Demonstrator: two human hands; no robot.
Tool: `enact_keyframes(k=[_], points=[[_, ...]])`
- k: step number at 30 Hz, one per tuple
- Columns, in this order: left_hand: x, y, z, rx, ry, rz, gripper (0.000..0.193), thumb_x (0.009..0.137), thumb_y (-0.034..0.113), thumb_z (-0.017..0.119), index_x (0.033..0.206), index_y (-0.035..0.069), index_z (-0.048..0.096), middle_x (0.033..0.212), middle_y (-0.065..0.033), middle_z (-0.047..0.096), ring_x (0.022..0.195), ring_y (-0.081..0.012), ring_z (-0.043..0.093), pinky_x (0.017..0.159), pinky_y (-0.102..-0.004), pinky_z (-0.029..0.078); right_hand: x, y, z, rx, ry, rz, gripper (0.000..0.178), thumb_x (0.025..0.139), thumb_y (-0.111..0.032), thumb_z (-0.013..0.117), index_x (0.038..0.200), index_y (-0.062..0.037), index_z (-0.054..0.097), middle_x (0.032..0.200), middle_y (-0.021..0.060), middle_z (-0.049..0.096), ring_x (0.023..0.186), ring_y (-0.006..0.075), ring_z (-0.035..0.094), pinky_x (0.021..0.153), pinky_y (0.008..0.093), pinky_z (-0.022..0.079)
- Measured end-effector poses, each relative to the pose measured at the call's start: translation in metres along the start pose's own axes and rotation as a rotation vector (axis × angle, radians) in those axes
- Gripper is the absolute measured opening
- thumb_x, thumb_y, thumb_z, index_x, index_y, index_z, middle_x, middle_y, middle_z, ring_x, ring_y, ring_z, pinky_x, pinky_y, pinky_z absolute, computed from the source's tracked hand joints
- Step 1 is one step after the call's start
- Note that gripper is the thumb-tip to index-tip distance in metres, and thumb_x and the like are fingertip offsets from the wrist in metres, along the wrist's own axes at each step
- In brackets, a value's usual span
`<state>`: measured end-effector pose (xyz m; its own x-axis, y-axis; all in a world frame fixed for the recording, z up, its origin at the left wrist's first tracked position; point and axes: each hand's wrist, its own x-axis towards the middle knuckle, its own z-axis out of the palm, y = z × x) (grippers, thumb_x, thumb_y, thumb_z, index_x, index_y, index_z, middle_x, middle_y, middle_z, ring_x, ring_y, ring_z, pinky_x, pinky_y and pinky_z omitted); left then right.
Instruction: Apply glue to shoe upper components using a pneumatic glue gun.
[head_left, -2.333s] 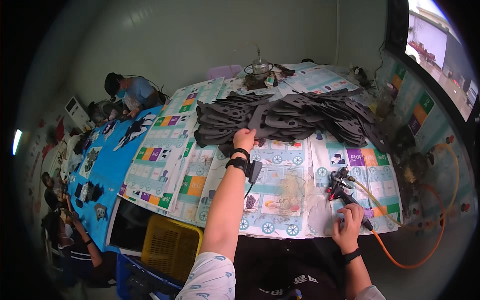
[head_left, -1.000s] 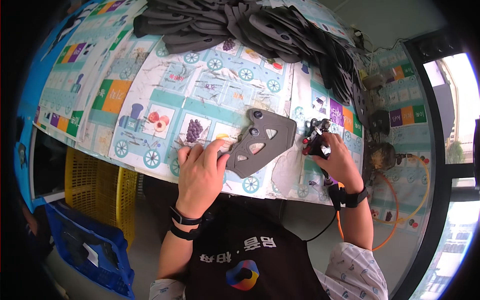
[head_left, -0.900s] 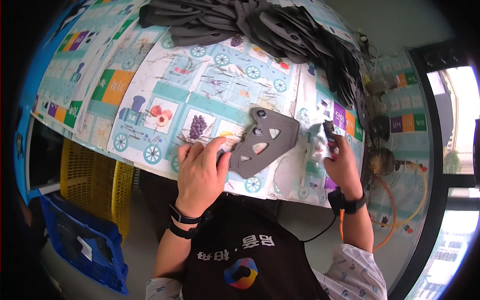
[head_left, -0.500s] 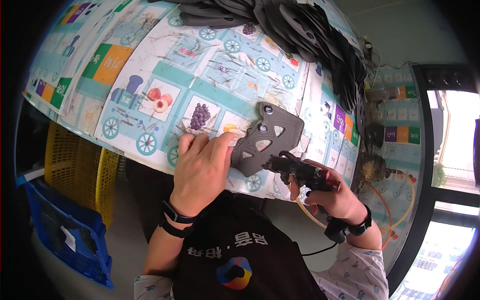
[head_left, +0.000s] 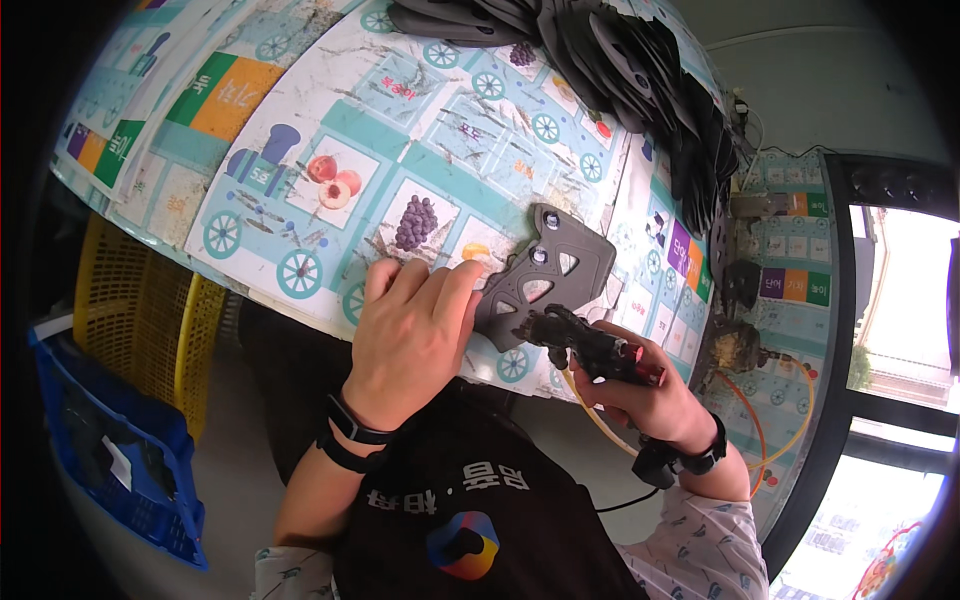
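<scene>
On the printed table sheet (head_left: 300,225) lies a flat dark grey shaped piece (head_left: 560,262) with several cut-outs. Two small round, shiny spots mark its upper end. My left hand (head_left: 412,325) has its fingers bent at the piece's left edge, index finger against it and thumb hidden. My right hand (head_left: 655,390) is wrapped around a dirty black spray gun (head_left: 585,345) with red knobs at its rear. The gun's front end is over the piece's lower right part. A yellow hose (head_left: 600,408) runs from beneath the gun.
A heap of similar dark pieces (head_left: 650,80) covers the far right of the table. Below the table's left edge stand a yellow basket (head_left: 135,310) and a blue crate (head_left: 120,440). Orange and yellow hoses (head_left: 750,400) hang at the right, beside a window (head_left: 900,300).
The spray gun has shifted slightly left and down along the piece, its rear turning more toward me. My left hand stays at the piece's edge. The whole view has shifted a little.
</scene>
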<state>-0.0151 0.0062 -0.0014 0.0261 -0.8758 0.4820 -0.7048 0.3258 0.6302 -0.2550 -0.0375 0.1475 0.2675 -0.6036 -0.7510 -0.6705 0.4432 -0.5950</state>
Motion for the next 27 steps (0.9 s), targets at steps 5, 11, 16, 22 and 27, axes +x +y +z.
enact_keyframes(k=[5, 11, 16, 22, 27], points=[[0.000, 0.000, 0.000, 0.003, -0.016, -0.004, 0.034, 0.090, 0.007, 0.074, 0.121, 0.006, 0.062, 0.092, -0.0052, 0.067, 0.082, -0.0263, 0.059, 0.084, -0.0419, 0.040, 0.001, 0.007, 0.004, 0.011, -0.002, -0.046, 0.064, 0.089, 0.001, 0.073, 0.148, 0.0041, 0.049, 0.101, 0.0065, 0.070, 0.086, 0.0128, 0.066, 0.078, 0.0299, 0.055], [0.000, 0.000, 0.000, 0.006, -0.023, -0.013, 0.034, 0.090, 0.007, 0.074, 0.122, 0.006, 0.062, 0.093, -0.0050, 0.068, 0.083, -0.0261, 0.059, 0.084, -0.0419, 0.041, 0.003, 0.006, 0.004, 0.013, -0.046, -0.021, 0.064, 0.091, -0.001, 0.074, 0.149, 0.0026, 0.048, 0.100, 0.0065, 0.070, 0.083, 0.0127, 0.066, 0.073, 0.0292, 0.053], [0.000, 0.001, -0.001, 0.003, -0.033, -0.021, 0.033, 0.090, 0.007, 0.074, 0.121, 0.006, 0.062, 0.094, -0.0051, 0.068, 0.083, -0.0261, 0.060, 0.085, -0.0417, 0.041, 0.001, 0.006, 0.002, 0.001, -0.025, -0.033, 0.061, 0.091, -0.001, 0.073, 0.147, 0.0029, 0.050, 0.100, 0.0061, 0.070, 0.084, 0.0118, 0.065, 0.074, 0.0285, 0.053], [0.002, 0.002, -0.001, 0.006, -0.024, -0.012, 0.032, 0.090, 0.007, 0.074, 0.121, 0.005, 0.063, 0.093, -0.0060, 0.068, 0.082, -0.0264, 0.059, 0.085, -0.0416, 0.041, -0.001, 0.005, -0.005, 0.034, -0.009, -0.046, 0.050, 0.089, 0.000, 0.071, 0.136, 0.0033, 0.056, 0.097, 0.0046, 0.068, 0.084, 0.0107, 0.063, 0.076, 0.0280, 0.052], [0.003, 0.003, -0.001, 0.008, -0.023, -0.014, 0.032, 0.091, 0.008, 0.074, 0.121, 0.004, 0.063, 0.089, -0.0077, 0.068, 0.081, -0.0271, 0.059, 0.084, -0.0417, 0.041, -0.005, 0.002, -0.006, 0.090, 0.029, -0.032, 0.036, 0.087, 0.001, 0.069, 0.121, 0.0027, 0.060, 0.094, 0.0025, 0.066, 0.083, 0.0095, 0.061, 0.075, 0.0272, 0.051]])
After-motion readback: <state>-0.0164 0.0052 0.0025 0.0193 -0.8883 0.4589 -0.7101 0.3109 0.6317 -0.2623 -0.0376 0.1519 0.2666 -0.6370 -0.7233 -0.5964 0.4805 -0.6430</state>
